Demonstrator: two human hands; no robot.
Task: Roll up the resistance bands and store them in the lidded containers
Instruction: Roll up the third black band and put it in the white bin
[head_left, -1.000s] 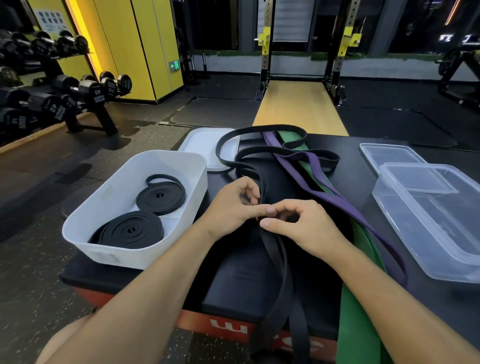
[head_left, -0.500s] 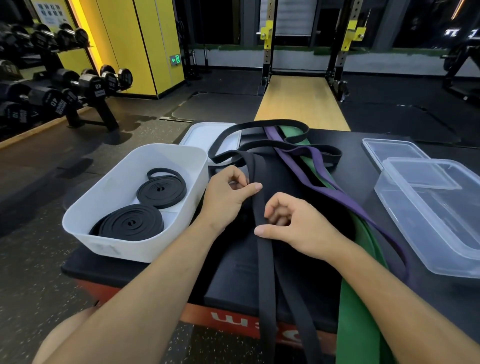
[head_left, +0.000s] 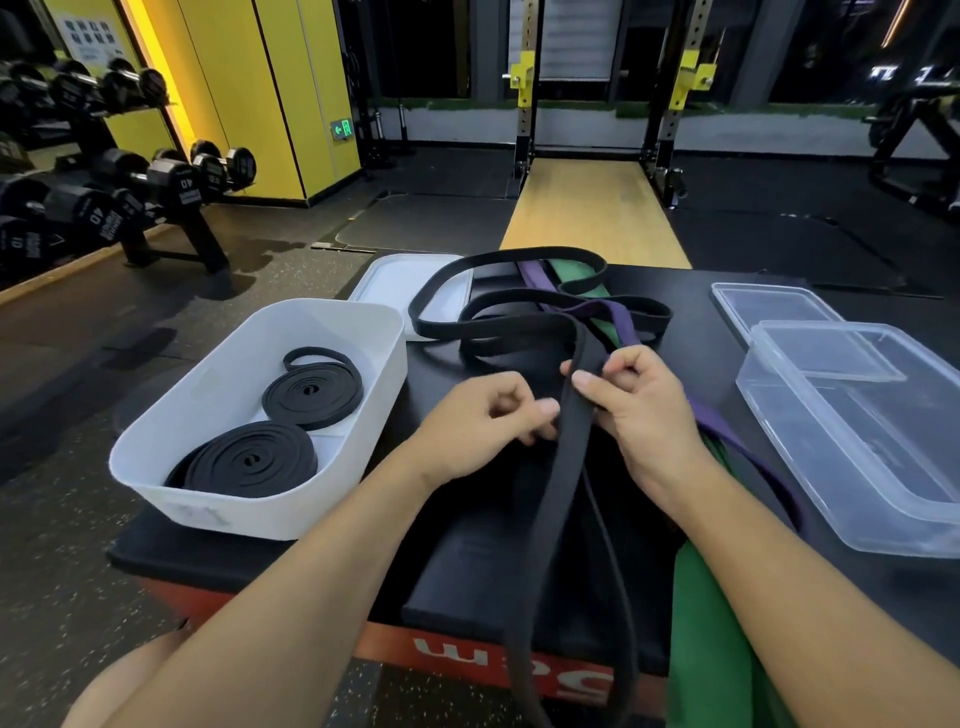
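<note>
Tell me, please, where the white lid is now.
In the head view, the white lid lies far left on the table, behind the white container, a black band looping over its right edge.

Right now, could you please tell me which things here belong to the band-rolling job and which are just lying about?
Job: black band held by left hand and right hand; purple band; green band; white container with two rolled bands; white lid; clear container; clear lid.
Lying about: dumbbells; squat rack.
</note>
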